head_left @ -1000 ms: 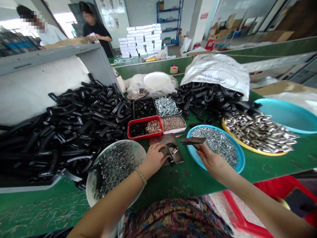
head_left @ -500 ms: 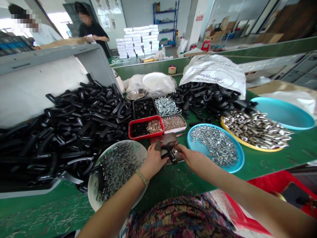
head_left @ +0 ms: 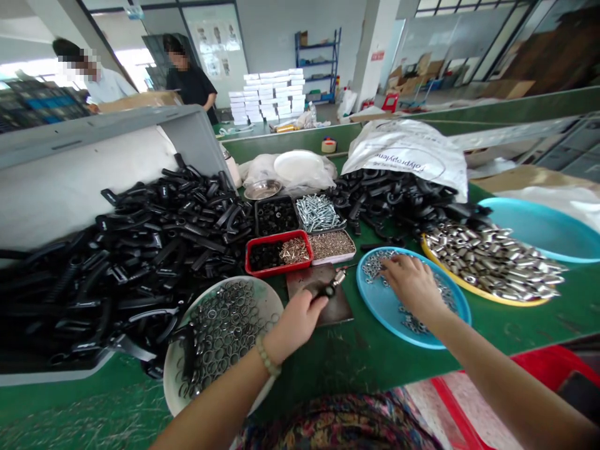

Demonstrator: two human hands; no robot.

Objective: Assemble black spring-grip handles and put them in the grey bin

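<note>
My left hand (head_left: 296, 320) is closed around a black part with a silver metal end (head_left: 338, 277); most of the part is hidden in the fingers. It is held over a dark metal plate (head_left: 335, 309). To the right, my right hand (head_left: 415, 284) reaches into a blue tray (head_left: 438, 342) of small shiny metal pieces (head_left: 415, 324) that look like nuts. Its fingers are bent down with the tips among the pieces, and what they pinch is hidden. A pale bowl of metal rings (head_left: 220, 340) stands beside my left forearm.
A grey bin of black levers (head_left: 154, 244) lies tipped at the left. Behind the plate are a red tray (head_left: 280, 270), a tray of screws (head_left: 319, 212) and a tray of tiny copper-coloured pieces (head_left: 332, 245). Silver sleeves (head_left: 492, 262) fill a yellow tray at right. Two people stand beyond.
My right hand has left the black part and moved right into the blue tray. The left hand still holds the part, now with its silver end showing. The view has tilted up slightly.
</note>
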